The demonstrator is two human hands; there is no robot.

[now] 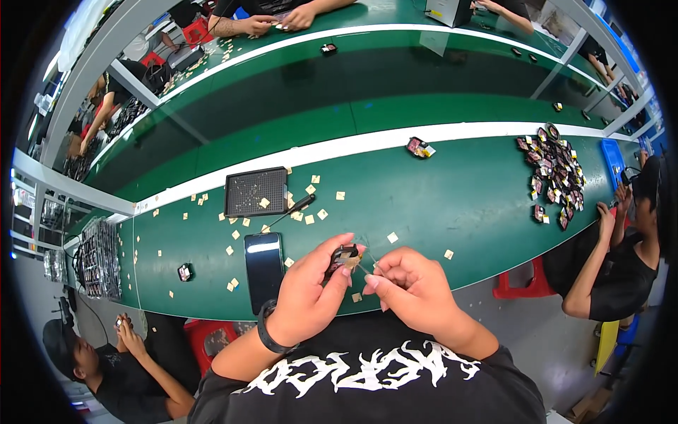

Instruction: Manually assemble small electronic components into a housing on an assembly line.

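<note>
My left hand (311,286) is closed around a small black part (344,253), held up over the near edge of the green table. A pale yellowish patch shows on the part's side. Close by on the right, my right hand (417,286) is closed in a pinch on a thin, clear strip (373,256) beside the part. Whether the strip is attached to it, I cannot tell. A dark phone (264,272) lies just left of my left hand, and small cream squares (393,238) are scattered around.
Beyond the phone lie a black gridded tray (236,194) and a screwdriver (302,203). Black parts are heaped (554,173) at the right, near a blue tray (613,161). Single parts lie far (421,148) and left (185,272). Clear trays (99,258) stack at left. Co-workers sit on both sides.
</note>
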